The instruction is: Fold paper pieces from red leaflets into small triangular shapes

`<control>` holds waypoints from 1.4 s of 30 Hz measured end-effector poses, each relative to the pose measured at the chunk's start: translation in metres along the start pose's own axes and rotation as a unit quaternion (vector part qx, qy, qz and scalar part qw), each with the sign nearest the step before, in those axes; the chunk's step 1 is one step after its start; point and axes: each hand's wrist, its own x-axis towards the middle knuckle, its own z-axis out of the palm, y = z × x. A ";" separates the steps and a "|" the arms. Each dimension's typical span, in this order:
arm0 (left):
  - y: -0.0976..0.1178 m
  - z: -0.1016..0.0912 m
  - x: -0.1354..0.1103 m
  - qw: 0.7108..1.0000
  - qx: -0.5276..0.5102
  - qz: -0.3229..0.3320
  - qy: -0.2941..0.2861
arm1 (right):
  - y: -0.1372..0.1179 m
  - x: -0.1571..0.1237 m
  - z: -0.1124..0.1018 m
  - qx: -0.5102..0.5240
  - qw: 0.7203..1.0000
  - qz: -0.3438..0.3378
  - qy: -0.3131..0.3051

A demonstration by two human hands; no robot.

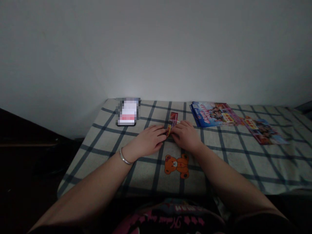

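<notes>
A small folded leaflet [174,117], red and purple with a yellow patch, lies on the checked cloth between my hands. My left hand [151,140], with a silver bangle at the wrist, has its fingertips closed on the leaflet's left edge. From the other side, my right hand [187,136] grips it with bent fingers and covers part of it. Just in front of my hands, an orange bear picture [176,165] shows on the cloth.
A phone [128,112] with a lit, blurred screen is at the back left. Several printed leaflets [214,114] lie stacked at the back right, with another leaflet [265,130] beside them. The checked cloth [102,156] covers the surface up to the white wall [156,48].
</notes>
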 end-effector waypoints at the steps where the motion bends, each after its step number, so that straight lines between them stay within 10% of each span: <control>1: 0.000 0.000 0.000 1.000 -0.002 0.001 0.003 | 0.000 0.000 0.002 0.003 1.000 0.009 0.003; 42: 0.008 0.008 0.006 0.999 0.051 -0.002 0.015 | 0.013 0.011 0.020 0.130 0.986 0.105 0.021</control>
